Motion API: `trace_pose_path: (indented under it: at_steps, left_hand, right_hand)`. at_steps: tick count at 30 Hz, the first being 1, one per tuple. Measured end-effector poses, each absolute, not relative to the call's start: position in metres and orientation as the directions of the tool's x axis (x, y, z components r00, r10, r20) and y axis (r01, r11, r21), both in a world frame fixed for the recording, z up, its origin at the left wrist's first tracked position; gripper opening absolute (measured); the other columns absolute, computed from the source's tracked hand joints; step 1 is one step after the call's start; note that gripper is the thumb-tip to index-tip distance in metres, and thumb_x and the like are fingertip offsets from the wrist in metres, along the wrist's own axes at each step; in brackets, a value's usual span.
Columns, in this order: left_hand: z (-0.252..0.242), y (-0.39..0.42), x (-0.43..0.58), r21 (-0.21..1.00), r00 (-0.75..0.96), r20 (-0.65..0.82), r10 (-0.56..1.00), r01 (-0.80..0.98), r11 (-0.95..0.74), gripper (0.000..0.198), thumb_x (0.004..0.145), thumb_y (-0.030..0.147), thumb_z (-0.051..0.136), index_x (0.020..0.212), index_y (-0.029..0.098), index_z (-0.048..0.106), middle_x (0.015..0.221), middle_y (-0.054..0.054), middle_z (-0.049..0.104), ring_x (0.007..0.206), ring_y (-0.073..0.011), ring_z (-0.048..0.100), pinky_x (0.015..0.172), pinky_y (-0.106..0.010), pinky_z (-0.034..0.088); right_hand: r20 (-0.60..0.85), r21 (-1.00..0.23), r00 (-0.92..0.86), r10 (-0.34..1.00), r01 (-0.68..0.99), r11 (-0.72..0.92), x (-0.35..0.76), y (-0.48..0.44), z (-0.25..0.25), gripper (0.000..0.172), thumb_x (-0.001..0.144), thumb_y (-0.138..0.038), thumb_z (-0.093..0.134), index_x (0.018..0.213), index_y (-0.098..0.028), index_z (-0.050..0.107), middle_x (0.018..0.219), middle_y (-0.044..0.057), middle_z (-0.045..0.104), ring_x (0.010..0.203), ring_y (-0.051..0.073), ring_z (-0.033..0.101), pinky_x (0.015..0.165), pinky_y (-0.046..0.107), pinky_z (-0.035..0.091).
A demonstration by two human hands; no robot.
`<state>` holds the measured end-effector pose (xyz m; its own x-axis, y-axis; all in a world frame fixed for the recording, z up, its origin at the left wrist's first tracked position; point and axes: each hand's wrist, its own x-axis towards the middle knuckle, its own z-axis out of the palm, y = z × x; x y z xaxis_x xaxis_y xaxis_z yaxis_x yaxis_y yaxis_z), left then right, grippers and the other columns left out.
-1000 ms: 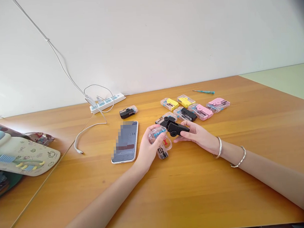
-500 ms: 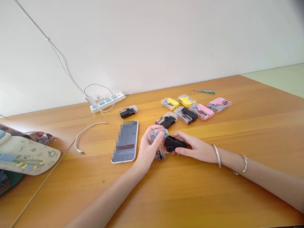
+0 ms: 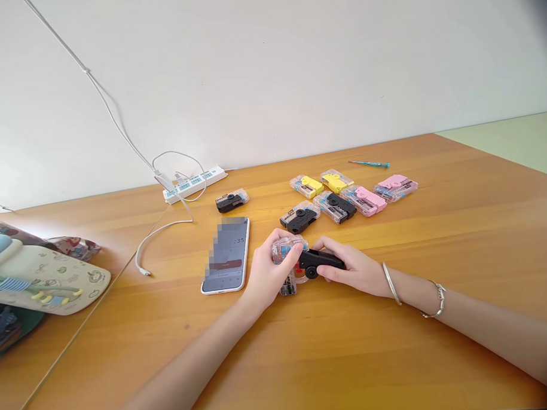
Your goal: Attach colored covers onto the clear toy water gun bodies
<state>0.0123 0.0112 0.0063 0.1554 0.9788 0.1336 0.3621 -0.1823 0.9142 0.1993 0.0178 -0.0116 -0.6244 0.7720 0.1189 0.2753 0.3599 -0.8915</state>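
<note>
My left hand [image 3: 271, 271] is closed around the clear plastic body [image 3: 286, 247] of a small toy water gun, its thumb on top. My right hand [image 3: 347, 263] pinches the black part [image 3: 321, 263] of the same toy, thumb below and fingers above. A red piece shows between the clear body and the black part. Just behind the hands lie a folded toy with a black cover [image 3: 301, 217] and another black one [image 3: 335, 206]. To the left of my left hand is a phone [image 3: 225, 254] with its screen lit.
Two yellow toys [image 3: 336, 180], two pink toys [image 3: 395, 187] and a teal screwdriver [image 3: 373, 164] lie further back. A black toy [image 3: 232, 200] is near the white power strip [image 3: 194, 184]. A patterned bag [image 3: 52, 278] stands at left beside a white cable [image 3: 160, 231].
Both hands and the held toy have shifted slightly right and toward me. The black part now extends further right from the clear body.
</note>
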Motion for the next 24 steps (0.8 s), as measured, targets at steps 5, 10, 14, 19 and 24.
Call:
trace_pose_path:
  at_steps: [5, 10, 14, 19, 24]
  left_hand:
    - [0.0, 0.01, 0.013, 0.955, 0.233, 0.089, 0.968, 0.255, -0.149, 0.02, 0.086, 0.039, 0.046, 0.085, 0.02, 0.045, 0.07, 0.004, 0.054, 0.06, -0.01, 0.048, 0.057, -0.019, 0.039]
    - [-0.005, 0.009, 0.015, 0.971, 0.197, 0.077, 0.977, 0.206, -0.118, 0.022, 0.087, 0.041, 0.046, 0.081, 0.02, 0.043, 0.065, 0.005, 0.048, 0.056, -0.0084, 0.044, 0.052, -0.017, 0.037]
    - [-0.005, 0.007, 0.016, 0.974, 0.168, 0.093, 0.981, 0.19, -0.125, 0.021, 0.086, 0.04, 0.047, 0.079, 0.02, 0.043, 0.063, 0.006, 0.047, 0.054, -0.0075, 0.043, 0.051, -0.016, 0.037]
    - [-0.004, 0.005, 0.017, 0.976, 0.148, 0.093, 0.985, 0.183, -0.119, 0.021, 0.086, 0.039, 0.048, 0.078, 0.02, 0.043, 0.066, 0.005, 0.05, 0.056, -0.0077, 0.045, 0.05, -0.016, 0.04]
    - [-0.003, 0.003, 0.02, 0.993, 0.17, 0.036, 0.985, 0.108, -0.055, 0.025, 0.085, 0.044, 0.048, 0.079, 0.021, 0.04, 0.065, 0.006, 0.048, 0.052, -0.0079, 0.044, 0.045, -0.016, 0.041]
  right_hand:
    - [0.089, -0.915, -0.624, 0.776, 0.257, 0.312, 0.2, 0.018, -0.012, 0.022, 0.088, -0.04, 0.044, 0.095, -0.019, 0.043, 0.071, -0.003, 0.047, 0.06, 0.011, 0.043, 0.055, 0.023, 0.036]
    - [0.074, -0.901, -0.603, 0.794, 0.301, 0.312, 0.198, 0.016, -0.011, 0.023, 0.088, -0.041, 0.045, 0.096, -0.019, 0.043, 0.078, -0.001, 0.048, 0.065, 0.012, 0.044, 0.059, 0.024, 0.037]
    - [0.046, -0.894, -0.594, 0.803, 0.333, 0.298, 0.197, 0.014, -0.009, 0.026, 0.088, -0.044, 0.044, 0.096, -0.019, 0.043, 0.079, -0.001, 0.047, 0.066, 0.012, 0.044, 0.061, 0.025, 0.037]
    - [0.019, -0.911, -0.611, 0.792, 0.316, 0.265, 0.197, 0.014, -0.007, 0.027, 0.089, -0.046, 0.042, 0.096, -0.019, 0.042, 0.071, -0.003, 0.046, 0.061, 0.011, 0.042, 0.058, 0.024, 0.036]
    - [0.027, -0.905, -0.604, 0.796, 0.324, 0.276, 0.196, 0.015, -0.007, 0.025, 0.088, -0.044, 0.044, 0.093, -0.02, 0.041, 0.075, -0.002, 0.046, 0.062, 0.011, 0.042, 0.058, 0.024, 0.036]
